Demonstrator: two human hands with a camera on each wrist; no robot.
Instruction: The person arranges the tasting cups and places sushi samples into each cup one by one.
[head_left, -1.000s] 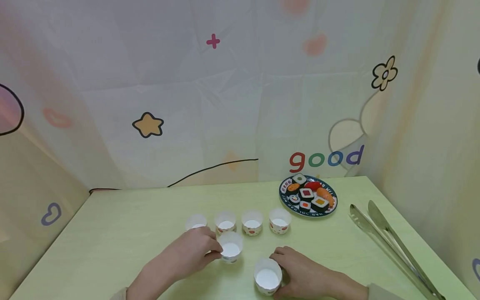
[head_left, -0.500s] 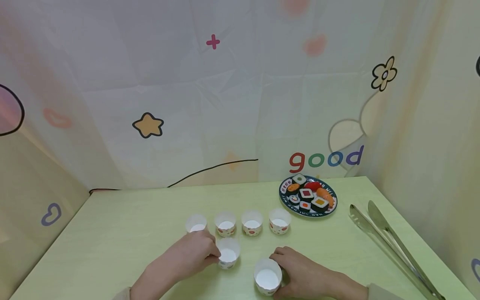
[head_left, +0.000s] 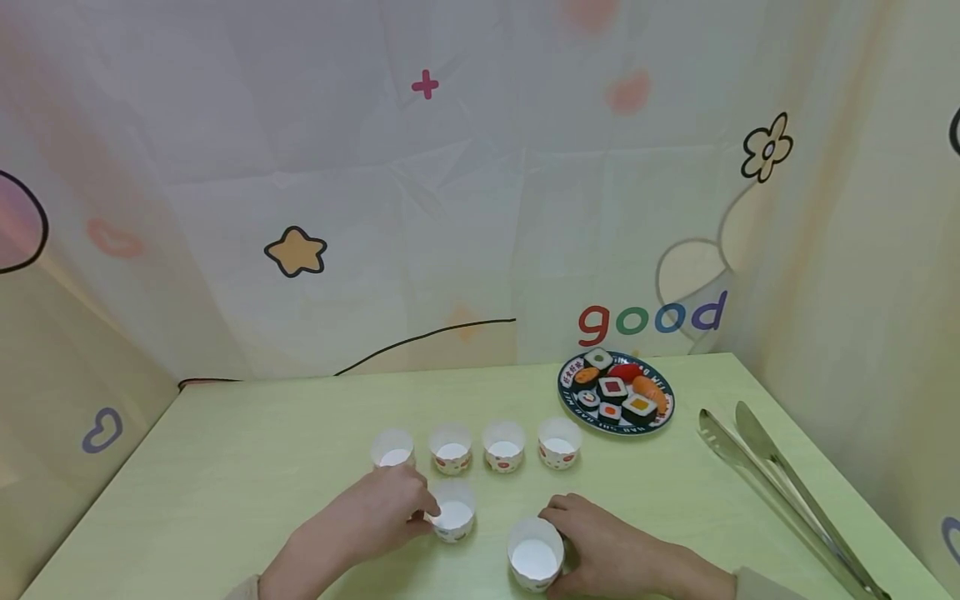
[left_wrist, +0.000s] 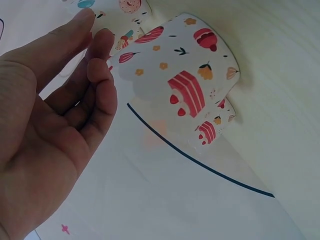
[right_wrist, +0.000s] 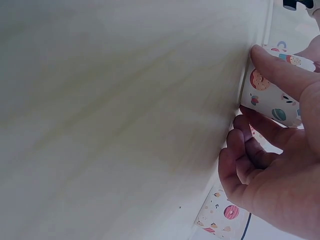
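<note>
In the head view my right hand point(head_left: 603, 546) grips a white paper baking cup point(head_left: 536, 553) near the front edge. The right wrist view shows thumb and forefinger either side of that cup's printed wall point(right_wrist: 272, 95). My left hand point(head_left: 390, 504) is beside another paper baking cup point(head_left: 453, 512), its fingertips at that cup's left side. Seen in the left wrist view, the left thumb and loosely bent fingers overlap the cup's outer wall point(left_wrist: 131, 6); whether they touch it I cannot tell. Both cups stand upright.
Behind the hands is a row of several paper cups point(head_left: 504, 447). A round plate with a sushi print point(head_left: 617, 392) lies at the back right. Metal tongs point(head_left: 787, 492) lie along the right side of the pale table point(head_left: 262, 442). A printed curtain point(head_left: 337, 167) surrounds it.
The left hand's cup has moved slightly left and toward me, from just below the row. Its fingers have eased off the rim. My right hand and its cup have stayed still.
</note>
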